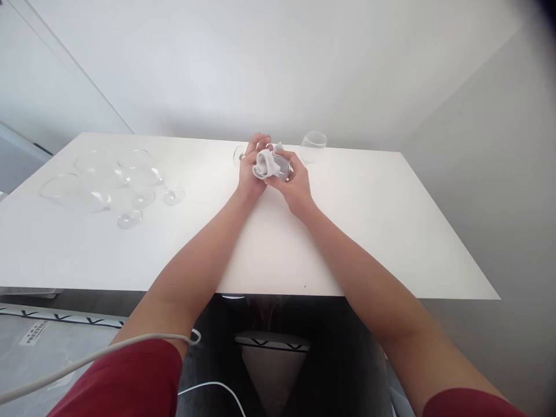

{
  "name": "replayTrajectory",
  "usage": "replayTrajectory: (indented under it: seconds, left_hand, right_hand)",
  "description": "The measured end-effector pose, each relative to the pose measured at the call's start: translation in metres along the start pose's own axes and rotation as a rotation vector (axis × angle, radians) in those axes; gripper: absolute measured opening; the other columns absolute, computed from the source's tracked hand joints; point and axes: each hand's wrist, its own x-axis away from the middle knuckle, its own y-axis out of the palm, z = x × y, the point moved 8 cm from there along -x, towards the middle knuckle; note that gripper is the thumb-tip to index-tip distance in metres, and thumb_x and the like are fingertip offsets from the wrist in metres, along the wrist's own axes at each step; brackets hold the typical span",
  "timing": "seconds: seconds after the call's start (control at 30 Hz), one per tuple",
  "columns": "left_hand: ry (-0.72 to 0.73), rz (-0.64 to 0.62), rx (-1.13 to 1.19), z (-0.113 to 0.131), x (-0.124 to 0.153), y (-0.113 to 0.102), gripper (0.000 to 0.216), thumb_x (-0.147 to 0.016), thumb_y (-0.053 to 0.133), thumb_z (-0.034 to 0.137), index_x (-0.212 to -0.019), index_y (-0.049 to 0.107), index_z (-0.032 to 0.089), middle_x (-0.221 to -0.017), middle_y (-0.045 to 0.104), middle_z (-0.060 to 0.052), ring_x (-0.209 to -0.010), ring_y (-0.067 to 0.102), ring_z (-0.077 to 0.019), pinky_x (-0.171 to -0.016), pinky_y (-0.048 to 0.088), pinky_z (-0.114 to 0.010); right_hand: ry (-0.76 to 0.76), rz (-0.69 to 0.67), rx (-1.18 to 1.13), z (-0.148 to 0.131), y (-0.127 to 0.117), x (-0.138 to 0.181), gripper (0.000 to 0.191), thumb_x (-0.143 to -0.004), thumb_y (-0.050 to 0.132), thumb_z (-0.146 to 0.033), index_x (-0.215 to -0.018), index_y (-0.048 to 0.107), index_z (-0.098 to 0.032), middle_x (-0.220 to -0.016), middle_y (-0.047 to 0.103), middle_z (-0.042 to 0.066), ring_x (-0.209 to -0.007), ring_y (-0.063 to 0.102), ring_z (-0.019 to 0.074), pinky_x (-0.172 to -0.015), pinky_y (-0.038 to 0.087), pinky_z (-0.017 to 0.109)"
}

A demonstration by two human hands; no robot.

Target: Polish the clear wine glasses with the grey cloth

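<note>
Near the table's far edge, my two hands are together around a clear wine glass (284,167) and a crumpled white cloth (266,164). My left hand (252,168) is closed about the glass's stem side, and a round glass foot (238,154) shows just left of its fingers. With thumb and fingers curled, my right hand (299,180) presses the cloth against the bowl. Cloth and fingers hide much of the glass. Just beyond my right hand stands another clear glass (313,146); its lower part is faint.
Several clear stemmed glasses lie on their sides at the left of the white table (369,231), their bowls pointing left, one wine glass (72,193) nearest the front. A pale wall (269,63) rises behind. A white cable (99,351) crosses my left arm.
</note>
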Motion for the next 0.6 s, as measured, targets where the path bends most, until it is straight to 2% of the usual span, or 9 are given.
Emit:
replayTrajectory:
  seconds: [0.07, 0.17, 0.23, 0.33, 0.47, 0.53, 0.6]
  left_hand:
    - [-0.014, -0.017, -0.007, -0.002, 0.000, 0.002, 0.011, -0.098, 0.064, 0.016, -0.096, 0.071, 0.024, -0.108, 0.071, -0.002, -0.105, 0.076, -0.0199, -0.081, 0.058, -0.029]
    - [-0.022, 0.015, -0.019, -0.004, 0.002, 0.001, 0.013, -0.095, 0.065, 0.010, -0.089, 0.070, 0.021, -0.106, 0.073, -0.004, -0.108, 0.076, -0.0236, -0.091, 0.060, -0.034]
    - [-0.027, 0.015, -0.055, -0.004, 0.004, 0.003, 0.015, -0.096, 0.065, 0.011, -0.085, 0.070, 0.020, -0.101, 0.075, -0.005, -0.109, 0.077, -0.0250, -0.096, 0.060, -0.036]
    - [-0.041, -0.012, -0.115, -0.003, 0.007, 0.009, 0.015, -0.099, 0.064, 0.017, -0.087, 0.071, 0.019, -0.097, 0.076, -0.006, -0.109, 0.077, -0.0256, -0.099, 0.062, -0.037]
    - [-0.015, 0.121, -0.089, 0.006, 0.009, -0.001, 0.023, -0.107, 0.066, 0.043, -0.109, 0.072, 0.021, -0.105, 0.077, -0.007, -0.117, 0.078, -0.0266, -0.106, 0.061, -0.040]
    - [0.003, 0.159, -0.086, 0.009, 0.009, -0.004, 0.032, -0.107, 0.066, 0.053, -0.120, 0.071, 0.024, -0.107, 0.076, -0.006, -0.117, 0.078, -0.0266, -0.106, 0.062, -0.042]
    - [0.032, 0.158, -0.082, 0.013, 0.008, -0.004, 0.035, -0.106, 0.067, 0.056, -0.124, 0.069, 0.026, -0.108, 0.076, -0.006, -0.115, 0.078, -0.0255, -0.105, 0.062, -0.041]
  right_hand:
    - [0.101, 0.023, -0.118, 0.009, 0.000, -0.001, 0.065, -0.070, 0.096, -0.055, -0.121, 0.067, -0.027, -0.125, 0.072, 0.005, -0.113, 0.070, 0.0241, -0.086, 0.068, 0.038]
    - [0.264, 0.072, -0.283, 0.020, 0.001, -0.001, 0.054, -0.077, 0.090, -0.061, -0.110, 0.068, -0.024, -0.110, 0.072, 0.005, -0.095, 0.072, 0.0209, -0.067, 0.065, 0.032]
    - [0.357, 0.101, -0.370, 0.025, 0.001, -0.001, 0.053, -0.084, 0.081, -0.068, -0.107, 0.068, -0.022, -0.099, 0.072, 0.005, -0.078, 0.069, 0.0179, -0.057, 0.059, 0.030]
    - [0.478, 0.122, -0.434, 0.030, 0.003, 0.002, 0.062, -0.090, 0.067, -0.081, -0.106, 0.067, -0.022, -0.079, 0.068, 0.003, -0.056, 0.059, 0.0148, -0.043, 0.046, 0.028]
    - [0.601, 0.047, -0.404, 0.035, 0.012, 0.009, 0.071, -0.088, 0.060, -0.091, -0.098, 0.066, -0.022, -0.065, 0.062, 0.002, -0.048, 0.054, 0.0156, -0.040, 0.038, 0.029]
    - [0.599, 0.032, -0.376, 0.036, 0.013, 0.011, 0.072, -0.088, 0.059, -0.093, -0.097, 0.066, -0.022, -0.064, 0.061, 0.002, -0.049, 0.054, 0.0162, -0.042, 0.039, 0.029]
    - [0.554, 0.035, -0.351, 0.036, 0.012, 0.010, 0.071, -0.088, 0.060, -0.092, -0.099, 0.067, -0.023, -0.064, 0.060, 0.001, -0.049, 0.055, 0.0162, -0.044, 0.040, 0.030]
